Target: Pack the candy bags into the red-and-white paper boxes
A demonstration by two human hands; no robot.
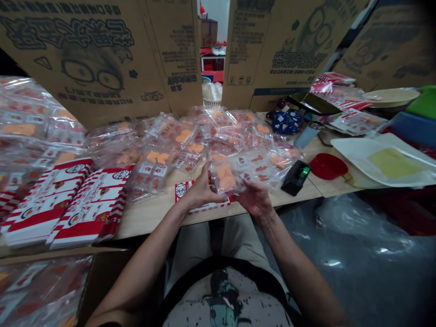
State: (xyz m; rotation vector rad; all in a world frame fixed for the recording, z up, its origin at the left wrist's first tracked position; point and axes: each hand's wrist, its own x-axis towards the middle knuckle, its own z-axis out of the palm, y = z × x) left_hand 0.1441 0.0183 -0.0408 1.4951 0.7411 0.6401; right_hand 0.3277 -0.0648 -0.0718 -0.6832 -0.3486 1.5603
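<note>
Left hand [200, 190] and right hand [256, 199] both grip 1 clear snack packet [225, 176]. Tape dispenser [294, 177] sits at 3 o'clock of it.

Clear packet [226, 177] (orange pieces inside), red-and-white striped boxes [68, 204], red lid [327, 166].

Cardboard cartons [102, 59] upright behind table [153, 213] | red-striped flat boxes [68, 204] stacked at left | black tape dispenser [295, 177] beside red dish [327, 165] | white tray [357, 154] far right
</note>
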